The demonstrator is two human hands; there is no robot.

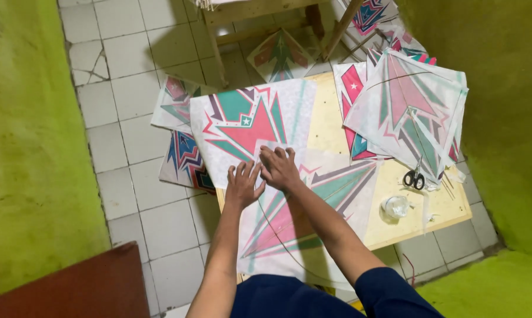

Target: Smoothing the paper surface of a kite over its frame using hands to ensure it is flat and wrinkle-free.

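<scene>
A white paper kite [313,203] with pink, teal and grey printed shapes lies flat on a low wooden board [395,227] in front of me. My left hand [243,184] rests palm down with fingers spread on the kite's left corner. My right hand [279,167] presses flat beside it at the kite's top corner, the two hands nearly touching. A thin curved stick runs across the kite under my forearms. Another printed kite sheet [242,126] lies just beyond my hands.
A stack of finished kites [410,112] covers the board's far right. Black-handled scissors [414,178] and a roll of clear tape [395,206] lie on the right part. More kites [180,159] lie on the tiled floor at left. A wooden stool [260,17] stands behind. Green walls close in on both sides.
</scene>
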